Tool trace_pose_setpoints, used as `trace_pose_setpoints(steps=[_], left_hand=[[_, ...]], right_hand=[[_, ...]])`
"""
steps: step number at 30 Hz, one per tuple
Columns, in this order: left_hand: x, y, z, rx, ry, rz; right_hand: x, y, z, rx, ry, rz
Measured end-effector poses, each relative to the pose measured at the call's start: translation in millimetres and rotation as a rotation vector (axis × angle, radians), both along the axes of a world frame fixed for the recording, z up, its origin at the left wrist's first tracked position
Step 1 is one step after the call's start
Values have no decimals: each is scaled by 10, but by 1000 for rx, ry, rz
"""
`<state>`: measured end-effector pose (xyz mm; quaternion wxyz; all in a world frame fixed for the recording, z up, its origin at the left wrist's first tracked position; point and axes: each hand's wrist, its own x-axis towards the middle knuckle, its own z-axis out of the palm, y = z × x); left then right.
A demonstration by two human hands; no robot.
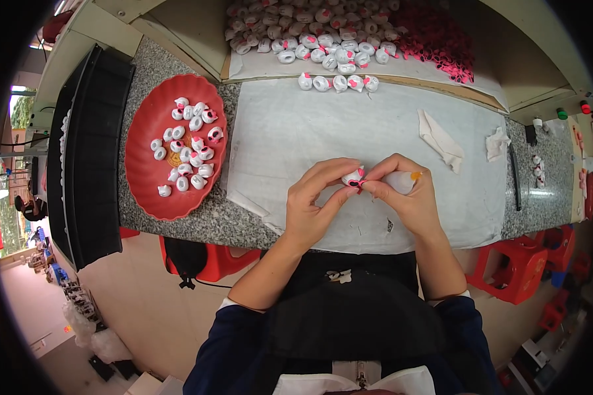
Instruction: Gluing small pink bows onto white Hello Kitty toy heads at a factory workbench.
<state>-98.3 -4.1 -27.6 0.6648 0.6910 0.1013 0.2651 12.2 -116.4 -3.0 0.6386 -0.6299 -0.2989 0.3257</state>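
Observation:
Over the white sheet (290,131), my left hand (310,201) pinches a small white toy head (351,176) with a pink bow between thumb and fingers. Pink-framed dark sunglasses (355,184) sit across the front of that head. The thumb and forefinger of my right hand (417,207) close on the edge of the sunglasses, touching the head. Also tucked in my right hand is a small translucent squeeze bottle (400,181) with an orange tip. Both hands meet in front of my body, and the fingertips partly cover the head.
To the left stands a red scalloped plate (138,151) with several toy heads. A row of heads (339,83) lines the shelf's edge, before a heap of heads (329,39) and a pile of pink sunglasses (435,43). Crumpled cloth (441,141) lies right; a black bin (89,158) is far left.

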Motion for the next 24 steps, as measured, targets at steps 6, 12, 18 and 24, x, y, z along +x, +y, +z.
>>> trace_pose_setpoints(steps=[6, 12, 18, 24], left_hand=[[-7, -3, 52, -413, -64, -83], [-31, 39, 32, -566, -71, -123], [-49, 49, 21, -579, -103, -248], [-69, 82, -26, -546, -127, -319]], right_hand=[[-44, 17, -69, 21, 42, -64], [-101, 37, -4, 101, 86, 40], [-97, 5, -62, 110, 106, 72], [-93, -43, -81, 143, 211, 112]])
